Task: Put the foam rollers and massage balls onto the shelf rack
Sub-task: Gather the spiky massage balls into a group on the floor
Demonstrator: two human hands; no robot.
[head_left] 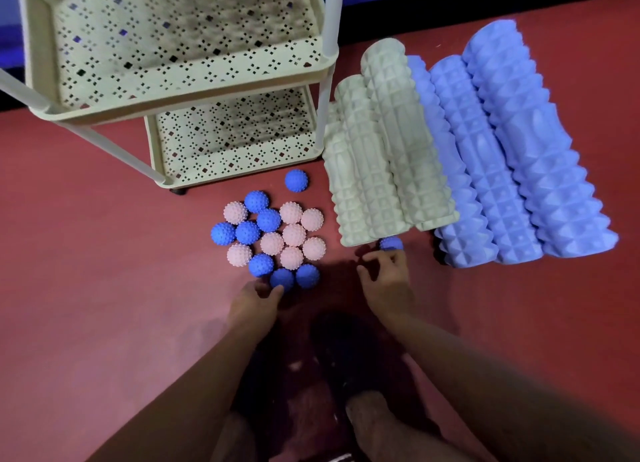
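While both forearms reach forward from the near edge over the red floor (pixel 104 254), the left hand (pixel 254 302) lies just behind the cluster of massage balls, its fingertips touching the nearest blue ball (pixel 281 277); the fingers look lightly bent, but whether they actually grip that ball cannot be told. To its right, the right hand (pixel 388 278) has its fingers curled, the tips resting against a lone blue ball (pixel 391 243) that sits at the near end of the pale green rollers; the ball is mostly hidden and a firm hold is not plain. Just beyond the left hand, the spiky massage balls (pixel 273 236) lie packed together on the floor, blue ones and pink ones mixed and touching. One more blue ball (pixel 296 180) sits apart, farther off, close to the foot of the rack. On the right, three pale green foam rollers (pixel 377 171) lie side by side, and just beside them on their right three light blue foam rollers (pixel 495 157) lie parallel, all running from near to far. At the far left stands the cream shelf rack (pixel 194 91), its two visible perforated tiers holding nothing, with white posts at the corners.
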